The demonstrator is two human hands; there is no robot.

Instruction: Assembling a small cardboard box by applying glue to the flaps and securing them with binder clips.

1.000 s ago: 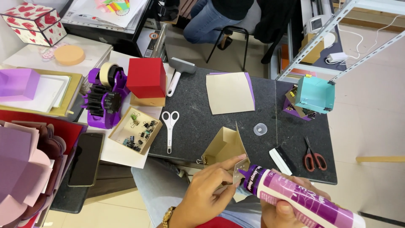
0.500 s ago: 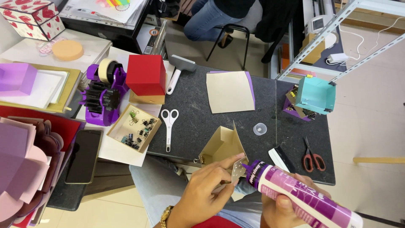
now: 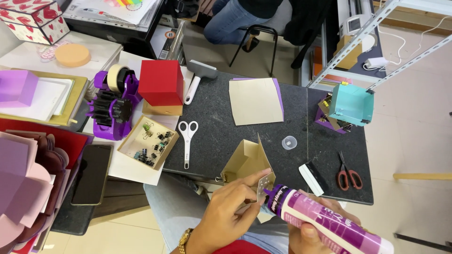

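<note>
Cardboard flap (image 3: 263, 187) between left fingers (image 3: 256, 180), glue bottle (image 3: 325, 223) nozzle against it

A craft workshop: cutting-mat table (image 3: 226, 136), scissors (image 3: 187, 136), tape dispenser (image 3: 114, 106), cardboard boxes, metal shelving (image 3: 376, 28).

White scissors (image 3: 188, 136), red box (image 3: 160, 83), clips (perhaps binder) (image 3: 153, 143)

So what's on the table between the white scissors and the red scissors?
In the head view, between the white scissors and the red scissors stand the folded cardboard piece, a small clear cap and a white scraper.
</note>
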